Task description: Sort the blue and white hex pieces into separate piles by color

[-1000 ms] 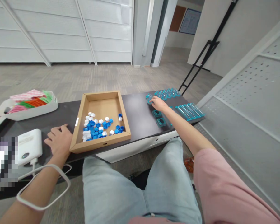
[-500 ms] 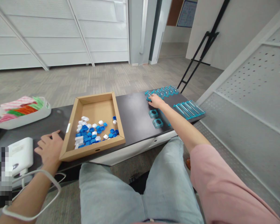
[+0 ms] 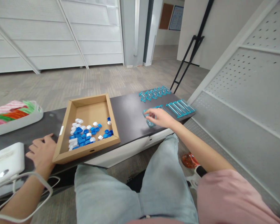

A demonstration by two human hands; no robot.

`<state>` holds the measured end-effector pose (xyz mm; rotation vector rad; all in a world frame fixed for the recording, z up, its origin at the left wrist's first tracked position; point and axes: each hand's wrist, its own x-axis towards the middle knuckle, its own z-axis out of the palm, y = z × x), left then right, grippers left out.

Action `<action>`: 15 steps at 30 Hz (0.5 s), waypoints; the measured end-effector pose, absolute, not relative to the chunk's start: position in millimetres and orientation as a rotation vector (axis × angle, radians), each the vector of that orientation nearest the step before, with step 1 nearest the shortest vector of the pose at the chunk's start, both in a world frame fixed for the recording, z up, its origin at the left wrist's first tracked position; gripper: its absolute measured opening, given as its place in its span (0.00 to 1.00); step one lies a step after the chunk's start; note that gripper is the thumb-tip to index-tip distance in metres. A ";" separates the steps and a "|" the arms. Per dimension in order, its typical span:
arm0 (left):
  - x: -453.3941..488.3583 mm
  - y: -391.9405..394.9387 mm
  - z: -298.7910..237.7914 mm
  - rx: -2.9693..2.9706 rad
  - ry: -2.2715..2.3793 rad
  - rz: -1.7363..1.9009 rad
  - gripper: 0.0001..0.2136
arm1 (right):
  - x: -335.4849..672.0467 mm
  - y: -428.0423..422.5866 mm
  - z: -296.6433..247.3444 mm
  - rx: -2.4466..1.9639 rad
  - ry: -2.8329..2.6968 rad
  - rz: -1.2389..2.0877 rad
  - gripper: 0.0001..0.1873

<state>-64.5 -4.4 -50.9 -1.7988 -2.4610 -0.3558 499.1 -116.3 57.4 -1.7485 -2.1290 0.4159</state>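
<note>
My right hand (image 3: 160,117) hovers over the square teal translucent pieces (image 3: 150,123), partly covering them. Its fingers are slightly bent and apart, and nothing shows between them. Behind it lies a row of curved teal translucent pieces (image 3: 155,94). Several straight teal pieces (image 3: 180,108) lie side by side to its right. On the dark tabletop, my left hand (image 3: 42,151) rests with its fingers spread, beside the left wall of a cardboard box (image 3: 87,100). Blue and white hexagonal pieces (image 3: 85,135) are scattered in the near part of that box.
A white basket (image 3: 25,120) with colourful strips stands at the far left of the dark table (image 3: 128,112). A white device (image 3: 10,161) with a cable lies near my left hand. At the right rises a perforated grey panel (image 3: 242,102); a black stand (image 3: 186,59) is behind the table.
My right hand has drawn back from the curved teal pieces towards me, to above the square ones. My left hand has stayed by the box. The view has shifted slightly to the right.
</note>
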 end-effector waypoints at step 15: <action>-52.4 -8.3 -23.4 -1.868 -2.548 -0.368 0.39 | 469.7 -274.5 -65.1 -2.047 -2.346 1.080 0.11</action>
